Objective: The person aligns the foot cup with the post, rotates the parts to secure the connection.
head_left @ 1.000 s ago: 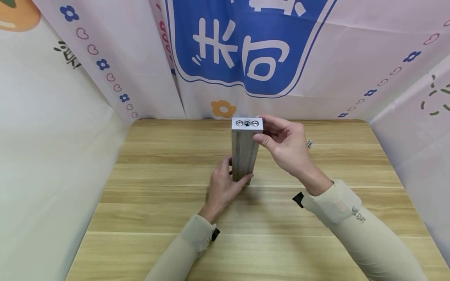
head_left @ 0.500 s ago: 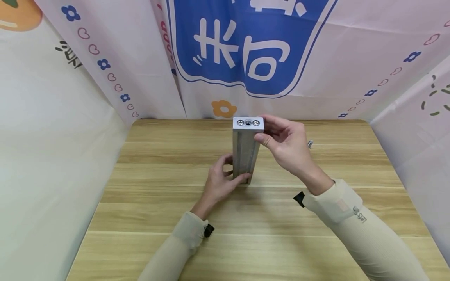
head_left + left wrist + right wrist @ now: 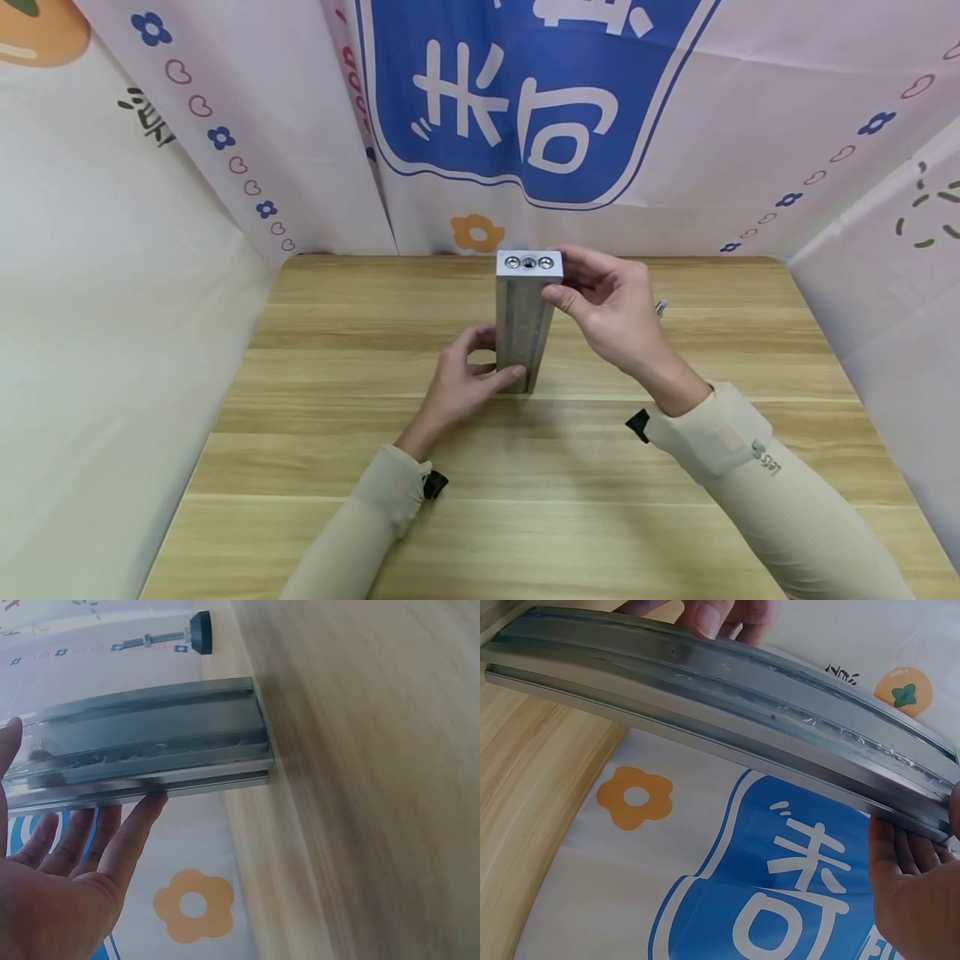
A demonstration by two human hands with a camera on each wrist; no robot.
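Note:
An aluminium profile [image 3: 522, 325] stands upright on the wooden table, grooves running down its length. Its top end carries a flat plate [image 3: 529, 265] with two bolt heads and a hole between them. Low on the profile, my left hand [image 3: 457, 375] grips it, thumb across the front and fingers around the left side. My right hand [image 3: 615, 308] holds the top from the right, thumb at the front corner, fingers behind. The right wrist view shows both the left hand [image 3: 735, 615] and the right hand [image 3: 919, 892] on the profile.
A levelling foot [image 3: 200, 634] with a black base and threaded rod stands on the table to the right of the profile; only its metal rod [image 3: 661, 308] shows past my right hand in the head view. Printed cloth [image 3: 675, 167] hangs behind the wooden table [image 3: 337, 467].
My left hand has shifted left and slightly away from me, its thumb sliding left across the profile's front. The profile moved slightly right at first. My right hand stays at the top.

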